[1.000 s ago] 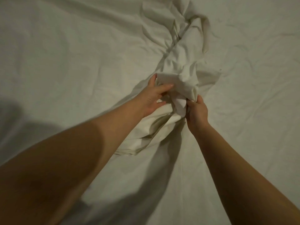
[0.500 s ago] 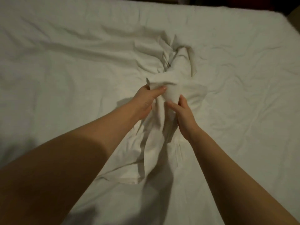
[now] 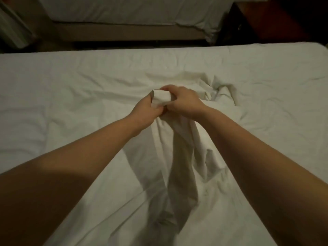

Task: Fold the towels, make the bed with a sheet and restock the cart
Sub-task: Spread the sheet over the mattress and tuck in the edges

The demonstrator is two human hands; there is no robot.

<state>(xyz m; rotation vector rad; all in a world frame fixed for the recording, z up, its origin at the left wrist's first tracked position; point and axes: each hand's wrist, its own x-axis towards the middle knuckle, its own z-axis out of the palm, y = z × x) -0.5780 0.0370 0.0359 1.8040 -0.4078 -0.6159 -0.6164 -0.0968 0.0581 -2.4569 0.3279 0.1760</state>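
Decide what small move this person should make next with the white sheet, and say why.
The left hand and right hand grip the sheet side by side in one bunch, and the rest hangs twisted down to the bed. So the best next move is probably to draw the hands apart along its edge, opening it out.

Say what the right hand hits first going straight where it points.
The right hand points left, so probably the left hand, just past the sheet corner both grip; depth is unclear.
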